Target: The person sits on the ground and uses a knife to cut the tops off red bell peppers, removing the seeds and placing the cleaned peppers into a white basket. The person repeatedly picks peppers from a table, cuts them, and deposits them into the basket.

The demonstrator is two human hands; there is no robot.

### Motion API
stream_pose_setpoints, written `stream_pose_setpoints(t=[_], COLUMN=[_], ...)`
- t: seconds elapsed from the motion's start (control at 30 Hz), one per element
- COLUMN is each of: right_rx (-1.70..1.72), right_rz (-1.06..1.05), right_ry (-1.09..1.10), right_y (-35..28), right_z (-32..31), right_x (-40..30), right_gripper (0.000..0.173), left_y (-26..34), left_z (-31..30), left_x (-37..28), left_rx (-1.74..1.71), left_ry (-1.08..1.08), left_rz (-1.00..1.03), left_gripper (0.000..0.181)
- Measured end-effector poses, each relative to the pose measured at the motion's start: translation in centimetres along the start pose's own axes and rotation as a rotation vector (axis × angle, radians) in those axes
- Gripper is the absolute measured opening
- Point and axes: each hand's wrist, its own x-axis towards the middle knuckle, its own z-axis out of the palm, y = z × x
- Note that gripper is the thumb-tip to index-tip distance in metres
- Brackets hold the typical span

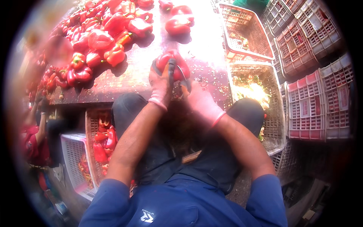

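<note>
A red bell pepper (178,58) sits between my gloved hands, just over the table's near edge. My left hand (163,78) grips its left side, thumb laid across the front. In my right hand (197,95) is a knife, whose thin curved blade (181,71) lies against the pepper's right side; its handle is mostly hidden in my fingers. Both gloves are pink with dark fingertips. Beyond the held pepper, a few more red peppers (178,25) rest on the table (136,82). A large heap of red peppers (100,39) covers its left part.
Pepper scraps lie in a crate (279,124) by my right knee, with another crate (246,54) behind it. Stacked plastic crates (306,107) stand farther right. Cut red peppers fill a crate (89,124) by my left knee, beside a white crate (75,159). Another person (35,139) sits at left.
</note>
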Motion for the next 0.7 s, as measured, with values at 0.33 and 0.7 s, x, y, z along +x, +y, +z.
stream_pose_setpoints(t=[0.33, 0.7], right_rx=[-0.041, 0.290], right_rz=[-0.117, -0.310], right_ry=[-0.001, 0.174], right_y=[1.4, 3.0], right_z=[-0.2, -1.2], right_x=[-1.4, 2.6], right_gripper=[0.032, 0.089], left_y=[2.5, 1.5], left_z=[-2.7, -2.2], left_x=[2.6, -0.4], left_rx=[-0.478, -0.494], left_ry=[0.034, -0.358], left_rz=[-0.348, -0.487], left_gripper=[0.055, 0.058])
